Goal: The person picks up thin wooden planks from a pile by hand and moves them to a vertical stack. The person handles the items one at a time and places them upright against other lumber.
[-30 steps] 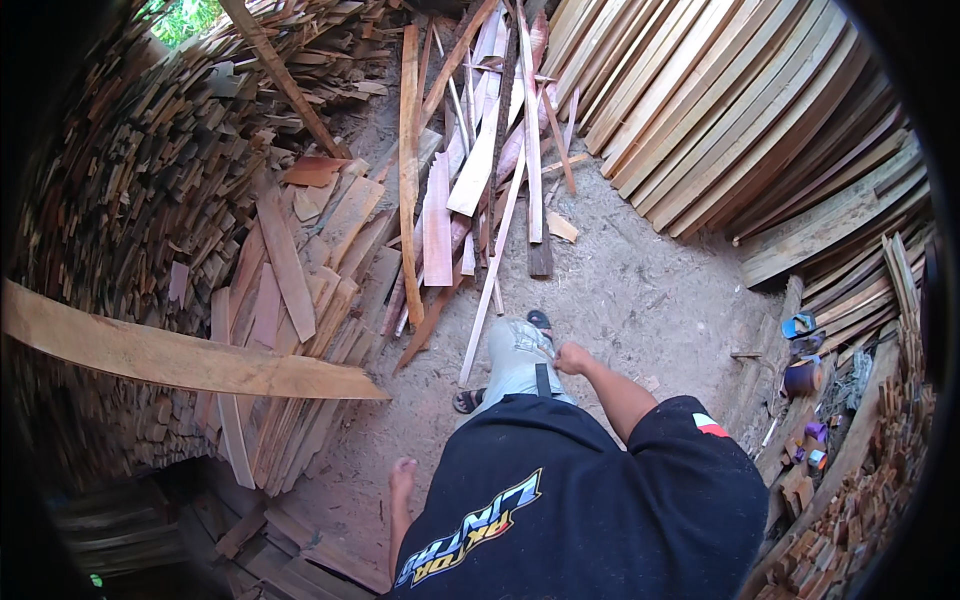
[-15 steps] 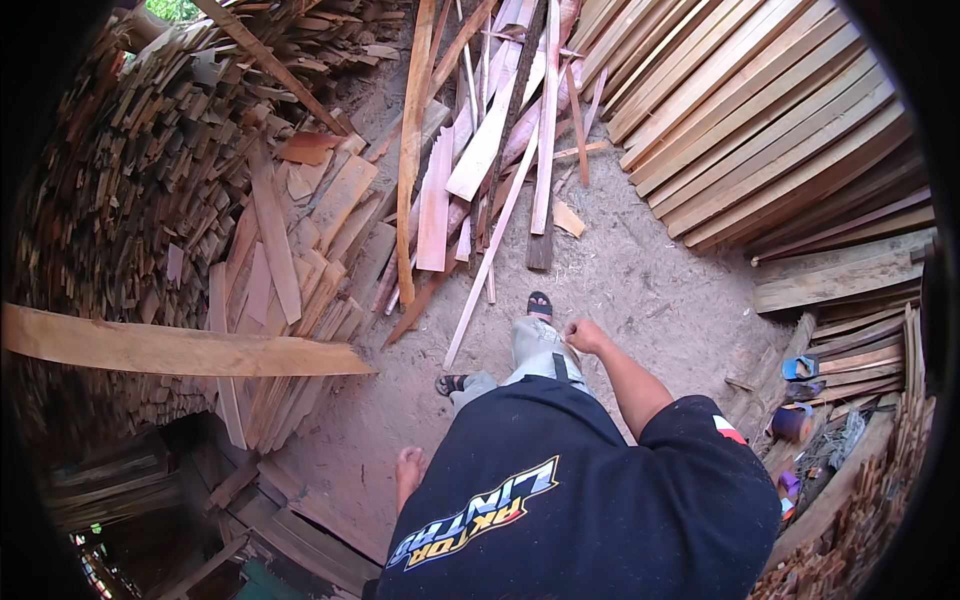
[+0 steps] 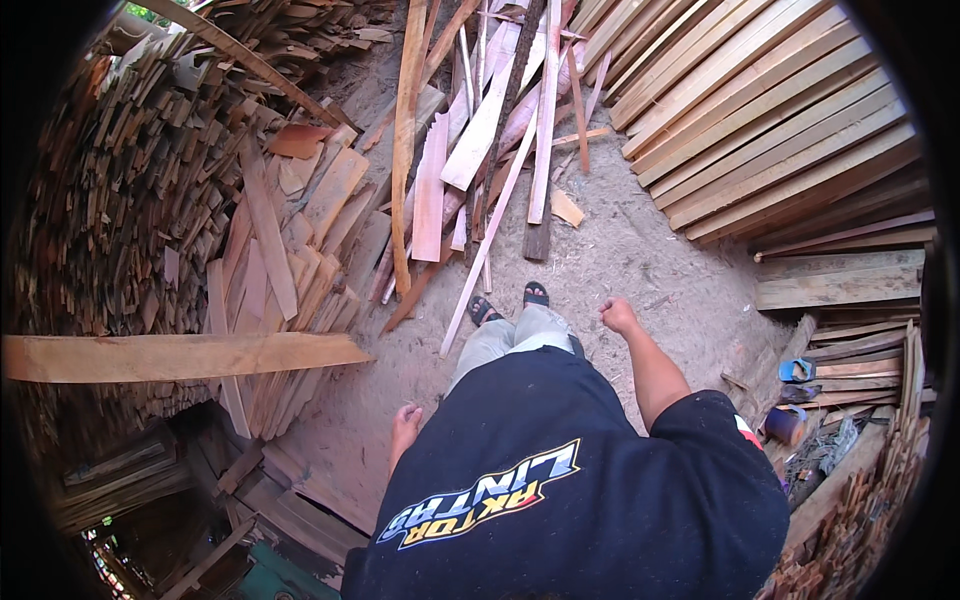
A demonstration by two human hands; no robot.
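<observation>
Standing Among Sawn Timber, Hands Apart

Standing on bare ground (image 3: 690, 285) in dark sandals (image 3: 536, 293), pale trousers (image 3: 495, 346) and a black T-shirt (image 3: 670, 490), with the hands well apart and no timber seen in either. With the right hand (image 3: 617, 315) out ahead and to the side, fingers folded into a loose fist, touching nothing that shows; nearest to the trousers, and well apart from the small wood offcut (image 3: 567, 208) farther ahead. With the left hand (image 3: 406, 421) low, just beside the T-shirt, fingers seeming partly bent; cannot tell how far closed. Probably held so for balance, with elbows loose, rather than for gripping.

Ahead and to the left of the left hand, a broad sawn plank (image 3: 190, 357), reaching in from the left over a slanting heap of slats (image 3: 268, 250); perhaps propped there, though impossible to tell where supported. Near the sandals, a narrow pale lath (image 3: 453, 331), with its near end on the ground and its far end among pinkish boards (image 3: 431, 190); apparently laid roughly lengthwise with them.

To the right, long squared beams (image 3: 765, 110) ranked side by side, presumably to save floor room. Along the left, a tall bank of slats (image 3: 110, 190) packed closely, ends outward, perhaps for stability.
</observation>
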